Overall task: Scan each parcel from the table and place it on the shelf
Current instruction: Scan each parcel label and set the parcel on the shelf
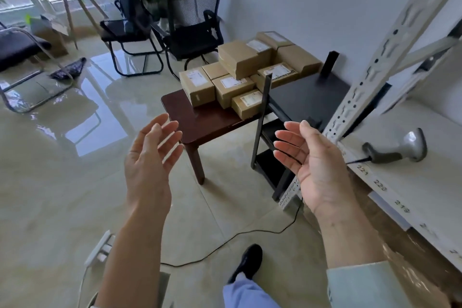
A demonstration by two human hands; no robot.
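Several brown cardboard parcels point(237, 75) with white labels are stacked on a dark wooden table point(202, 120) ahead of me. My left hand point(150, 157) and my right hand point(310, 160) are raised in front of the table, palms facing each other, fingers relaxed, holding nothing. A grey barcode scanner point(397, 147) lies on the white shelf point(412, 182) at the right, its black cable running down to the floor. The shelf's edge carries number labels.
A black rack point(307, 100) stands between the table and the shelf's white slotted upright point(375, 57). Black office chairs point(195, 25) stand behind the table. A power strip point(98, 249) and a black cable point(225, 240) lie on the glossy tiled floor near my foot.
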